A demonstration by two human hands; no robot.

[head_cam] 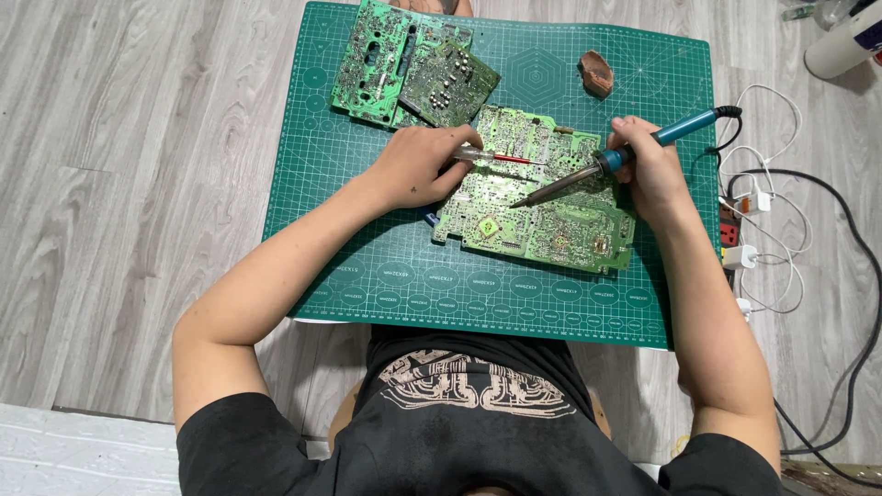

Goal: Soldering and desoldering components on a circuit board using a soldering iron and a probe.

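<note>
A large green circuit board [537,216] lies solder side up on a green cutting mat [367,266]. My right hand [648,165] grips a blue-handled soldering iron [634,152], whose metal tip [519,203] touches the board near its middle. My left hand [418,165] rests on the board's left edge and holds a slim clear tool with a red core [501,158], which points right across the board toward the iron.
Two more green circuit boards [409,64] are stacked at the mat's top left. A brown lump [596,73] sits at the top middle. White and black cables with plugs and a power strip [758,230] lie on the wooden floor at right.
</note>
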